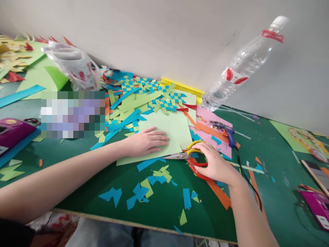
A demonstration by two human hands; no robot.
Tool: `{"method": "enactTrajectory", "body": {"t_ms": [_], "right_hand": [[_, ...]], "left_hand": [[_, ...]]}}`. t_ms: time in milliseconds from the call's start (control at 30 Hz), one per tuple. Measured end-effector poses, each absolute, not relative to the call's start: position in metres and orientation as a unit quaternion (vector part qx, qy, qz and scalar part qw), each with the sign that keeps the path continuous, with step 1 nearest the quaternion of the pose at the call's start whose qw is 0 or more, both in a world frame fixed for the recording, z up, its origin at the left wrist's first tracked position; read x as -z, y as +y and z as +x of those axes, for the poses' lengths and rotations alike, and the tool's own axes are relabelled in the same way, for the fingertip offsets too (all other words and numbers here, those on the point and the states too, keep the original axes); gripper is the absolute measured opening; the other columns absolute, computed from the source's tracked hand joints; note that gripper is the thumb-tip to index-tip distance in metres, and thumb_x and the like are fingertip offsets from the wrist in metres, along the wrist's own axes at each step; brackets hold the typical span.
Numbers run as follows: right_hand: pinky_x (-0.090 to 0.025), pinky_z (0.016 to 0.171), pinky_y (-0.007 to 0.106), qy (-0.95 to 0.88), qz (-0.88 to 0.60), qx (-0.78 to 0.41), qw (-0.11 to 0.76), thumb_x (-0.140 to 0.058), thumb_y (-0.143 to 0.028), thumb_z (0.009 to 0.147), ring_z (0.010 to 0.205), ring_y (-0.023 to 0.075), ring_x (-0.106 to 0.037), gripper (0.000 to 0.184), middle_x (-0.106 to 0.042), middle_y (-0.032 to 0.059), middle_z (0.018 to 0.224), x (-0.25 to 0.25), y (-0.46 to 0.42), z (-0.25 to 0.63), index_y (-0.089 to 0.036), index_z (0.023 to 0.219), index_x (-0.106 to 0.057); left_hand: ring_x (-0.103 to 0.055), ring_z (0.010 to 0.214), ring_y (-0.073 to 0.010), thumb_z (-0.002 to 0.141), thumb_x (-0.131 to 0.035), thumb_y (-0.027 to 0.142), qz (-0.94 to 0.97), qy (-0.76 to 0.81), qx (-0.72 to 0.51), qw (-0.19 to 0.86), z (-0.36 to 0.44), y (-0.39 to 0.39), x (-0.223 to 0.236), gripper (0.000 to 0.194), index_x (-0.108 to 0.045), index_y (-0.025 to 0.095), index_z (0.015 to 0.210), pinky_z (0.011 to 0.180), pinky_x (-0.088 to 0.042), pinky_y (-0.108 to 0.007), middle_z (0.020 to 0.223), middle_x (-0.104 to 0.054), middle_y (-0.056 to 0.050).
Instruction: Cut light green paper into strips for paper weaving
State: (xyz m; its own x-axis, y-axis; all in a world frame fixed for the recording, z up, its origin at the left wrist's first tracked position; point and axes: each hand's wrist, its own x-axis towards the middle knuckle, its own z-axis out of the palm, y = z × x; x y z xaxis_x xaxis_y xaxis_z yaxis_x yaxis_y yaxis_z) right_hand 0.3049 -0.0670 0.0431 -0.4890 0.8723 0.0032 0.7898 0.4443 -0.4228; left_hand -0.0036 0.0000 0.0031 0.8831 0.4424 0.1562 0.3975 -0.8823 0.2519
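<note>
My left hand [151, 141] lies flat with fingers stretched out on a pale green sheet of paper [173, 128]. In my right hand [214, 161] is a pair of scissors [183, 156] with one yellow and one red handle. Their blades look closed, point left and lie along the lower edge of the sheet. Blue and green paper scraps [142, 192] are strewn below the blades. Behind the sheet lie several woven blue-and-green checkered pieces [164, 99] among loose strips.
A clear plastic bottle [238, 72] stands at the back right near the wall. A glue gun [230, 135] with a black cord rests on pink paper [226, 149]. At the left are a plastic-bagged container [77, 67] and a purple device [16, 135]. The green table's front edge [144, 226] runs below.
</note>
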Motion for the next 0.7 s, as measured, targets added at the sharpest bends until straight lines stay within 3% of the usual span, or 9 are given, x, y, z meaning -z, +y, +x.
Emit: {"method": "enactTrajectory", "body": {"t_ms": [233, 700], "right_hand": [[-0.040, 0.103, 0.049, -0.848, -0.483, -0.190, 0.108, -0.065, -0.027, 0.079, 0.123, 0.0280, -0.049, 0.038, -0.057, 0.0065, 0.123, -0.042, -0.066, 0.308, -0.028, 0.115, -0.052], [-0.037, 0.100, 0.047, -0.845, -0.498, -0.173, 0.089, -0.067, -0.027, 0.077, 0.117, 0.0269, -0.051, 0.040, -0.060, 0.0044, 0.121, -0.042, -0.072, 0.293, -0.028, 0.114, -0.052]], "left_hand": [[-0.026, 0.144, -0.0146, 0.102, -0.032, 0.029, 0.966, 0.219, -0.088, 0.107, -0.003, 0.001, 0.000, 0.042, -0.038, 0.030, 0.144, 0.121, -0.003, -0.040, 0.151, -0.038, 0.001], [-0.027, 0.144, -0.0148, 0.103, -0.029, 0.028, 0.964, 0.234, -0.088, 0.096, 0.004, -0.003, -0.001, 0.041, -0.042, 0.026, 0.142, 0.120, 0.005, -0.038, 0.150, -0.041, 0.002]]}}
